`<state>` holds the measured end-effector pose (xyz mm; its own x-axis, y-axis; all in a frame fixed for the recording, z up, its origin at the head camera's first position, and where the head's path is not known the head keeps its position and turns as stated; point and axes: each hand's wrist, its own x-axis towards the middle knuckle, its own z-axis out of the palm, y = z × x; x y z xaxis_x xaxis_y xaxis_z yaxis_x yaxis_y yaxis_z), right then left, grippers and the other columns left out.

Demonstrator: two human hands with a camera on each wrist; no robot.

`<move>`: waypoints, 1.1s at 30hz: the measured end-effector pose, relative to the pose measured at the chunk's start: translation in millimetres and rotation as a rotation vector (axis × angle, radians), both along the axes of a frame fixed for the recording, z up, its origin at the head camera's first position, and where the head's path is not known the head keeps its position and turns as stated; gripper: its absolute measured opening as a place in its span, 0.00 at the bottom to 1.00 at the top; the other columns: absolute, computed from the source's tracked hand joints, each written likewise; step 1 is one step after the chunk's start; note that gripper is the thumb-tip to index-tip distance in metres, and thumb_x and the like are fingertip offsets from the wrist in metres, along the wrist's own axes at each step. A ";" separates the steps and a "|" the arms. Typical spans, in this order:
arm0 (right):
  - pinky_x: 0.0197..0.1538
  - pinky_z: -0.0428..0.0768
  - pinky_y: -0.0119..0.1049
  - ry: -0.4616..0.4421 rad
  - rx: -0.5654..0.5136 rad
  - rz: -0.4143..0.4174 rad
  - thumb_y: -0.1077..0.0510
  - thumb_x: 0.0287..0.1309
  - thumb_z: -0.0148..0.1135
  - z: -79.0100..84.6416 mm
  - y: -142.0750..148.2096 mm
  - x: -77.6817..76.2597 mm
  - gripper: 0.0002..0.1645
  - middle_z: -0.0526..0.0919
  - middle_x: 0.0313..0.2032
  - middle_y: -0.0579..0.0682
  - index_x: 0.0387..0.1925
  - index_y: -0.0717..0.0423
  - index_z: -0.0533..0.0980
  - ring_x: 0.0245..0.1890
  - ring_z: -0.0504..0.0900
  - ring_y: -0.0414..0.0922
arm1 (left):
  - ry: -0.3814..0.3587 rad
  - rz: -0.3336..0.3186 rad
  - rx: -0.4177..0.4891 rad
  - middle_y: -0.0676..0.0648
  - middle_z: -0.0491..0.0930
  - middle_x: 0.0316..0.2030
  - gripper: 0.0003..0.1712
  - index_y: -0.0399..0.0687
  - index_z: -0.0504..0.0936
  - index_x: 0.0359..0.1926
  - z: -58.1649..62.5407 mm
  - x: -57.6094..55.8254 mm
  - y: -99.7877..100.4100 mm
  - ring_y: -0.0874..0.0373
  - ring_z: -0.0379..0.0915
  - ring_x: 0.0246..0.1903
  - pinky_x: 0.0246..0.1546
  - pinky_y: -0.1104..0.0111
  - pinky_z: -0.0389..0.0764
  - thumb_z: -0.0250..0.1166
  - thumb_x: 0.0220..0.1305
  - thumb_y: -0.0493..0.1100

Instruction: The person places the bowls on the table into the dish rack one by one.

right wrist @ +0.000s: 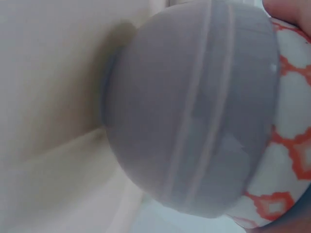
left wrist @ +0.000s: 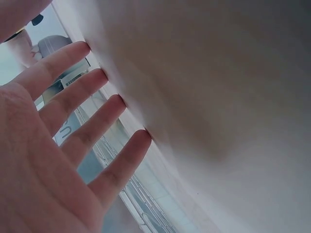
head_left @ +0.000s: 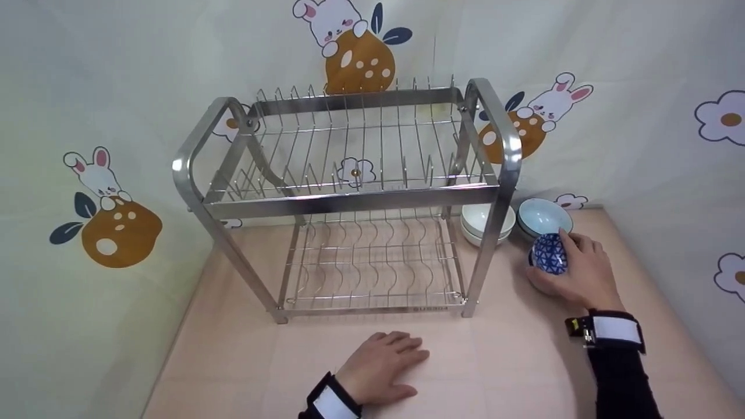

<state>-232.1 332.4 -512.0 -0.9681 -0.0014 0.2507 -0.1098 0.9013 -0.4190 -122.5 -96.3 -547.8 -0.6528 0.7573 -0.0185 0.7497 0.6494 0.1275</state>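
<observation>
My right hand grips a small bowl by its rim, thumb on the near side and fingers on the far side. Its inside carries a blue-and-white triangle pattern, and its outer wall is white with orange-red markings. That bowl sits nested in a plain grey bowl with pale bands, whose base is at the tabletop. My left hand rests on the table in front of the rack, fingers spread. In the left wrist view its fingertips touch the surface.
A two-tier steel dish rack stands left of the bowls, its wire tiers holding no dishes. Stacked white bowls are behind its right front leg. Light blue bowls stand beside them, just behind the held bowl. A printed curtain surrounds the table.
</observation>
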 end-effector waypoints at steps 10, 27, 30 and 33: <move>0.60 0.67 0.69 0.105 0.010 0.042 0.36 0.44 0.78 26.2 -5.4 10.5 0.62 0.68 0.64 0.73 0.68 0.75 0.67 0.62 0.65 0.71 | 0.005 -0.006 0.029 0.55 0.75 0.70 0.36 0.65 0.75 0.71 -1.8 0.5 -0.4 0.55 0.69 0.70 0.68 0.54 0.74 0.68 0.63 0.65; 0.62 0.66 0.72 0.083 -0.009 0.064 0.37 0.41 0.82 42.1 -18.3 22.6 0.67 0.66 0.67 0.71 0.71 0.73 0.64 0.64 0.63 0.70 | 0.023 -0.007 0.016 0.55 0.75 0.70 0.36 0.66 0.74 0.71 -2.5 0.9 -0.7 0.55 0.69 0.70 0.68 0.55 0.74 0.66 0.65 0.66; 0.61 0.65 0.71 0.069 -0.019 0.056 0.36 0.40 0.82 38.1 -14.4 20.9 0.69 0.65 0.66 0.72 0.72 0.74 0.62 0.64 0.62 0.70 | 0.048 -0.016 0.020 0.55 0.75 0.69 0.35 0.66 0.75 0.70 -2.5 0.8 -1.3 0.55 0.70 0.69 0.67 0.56 0.75 0.66 0.65 0.66; 0.61 0.65 0.70 0.063 -0.022 0.047 0.39 0.40 0.83 32.2 -9.5 18.5 0.68 0.66 0.66 0.73 0.72 0.75 0.62 0.63 0.62 0.70 | 0.072 -0.021 0.022 0.55 0.76 0.69 0.34 0.66 0.76 0.70 -2.7 1.0 -1.9 0.56 0.70 0.69 0.66 0.58 0.76 0.66 0.65 0.66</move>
<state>-213.6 322.8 -479.8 -0.9493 -0.0405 0.3117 -0.1789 0.8850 -0.4299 -121.5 -98.2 -550.5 -0.6356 0.7707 0.0449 0.7711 0.6308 0.0871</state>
